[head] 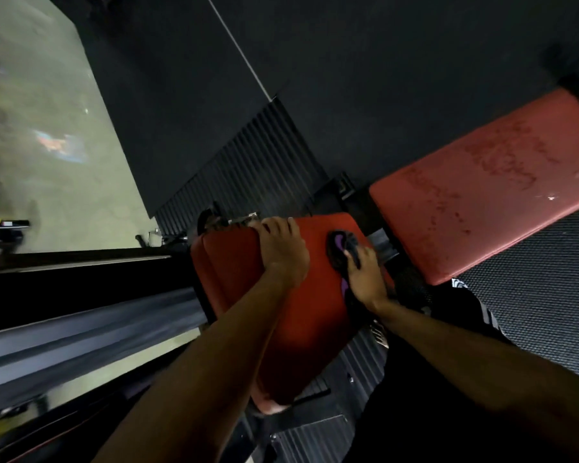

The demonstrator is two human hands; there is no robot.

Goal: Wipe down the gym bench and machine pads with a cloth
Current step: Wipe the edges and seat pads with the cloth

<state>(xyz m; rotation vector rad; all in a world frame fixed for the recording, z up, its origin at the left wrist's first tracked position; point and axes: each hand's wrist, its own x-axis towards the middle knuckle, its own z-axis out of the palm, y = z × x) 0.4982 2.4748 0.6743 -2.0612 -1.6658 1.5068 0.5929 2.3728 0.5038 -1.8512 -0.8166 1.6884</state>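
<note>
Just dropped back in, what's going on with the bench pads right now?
A person is wiping the nearer red pad. The left hand grips the pad's far edge, apparently to steady it, while the right hand holds a dark and purple cloth against the pad's surface near its right side. The second, paler red pad to the right shows streaky marks, and neither hand touches it.

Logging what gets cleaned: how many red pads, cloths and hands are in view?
Red vinyl pads: 2, near pad and worn far pad
Dark cloth with purple patches: 1
Bare hands: 2, left hand, right hand
Total: 5
</note>
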